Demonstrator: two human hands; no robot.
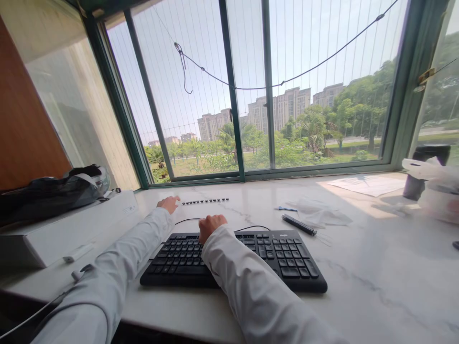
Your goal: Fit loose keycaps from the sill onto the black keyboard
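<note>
A black keyboard [251, 260] lies on the white marble-patterned surface in front of me. Over its upper left part is my right hand [212, 227], closed, knuckles up; the fingertips are hidden behind the hand, and whatever they grip cannot be made out. Farther back and to the left, my left hand [169, 204] reaches out with a finger stretched toward the near end of a row of small black keycaps [206, 201]. No object shows in it. Several keycaps stand in that line behind the keyboard.
Right of the keyboard's top edge lie a black brush-like tool [299, 225], a thin blue tool [287, 209] and clear plastic wrapping [319, 213]. A white box [79, 227] with a black bag [53, 193] on it stands left. Paper [366, 184] and a plastic bag [439, 191] are far right.
</note>
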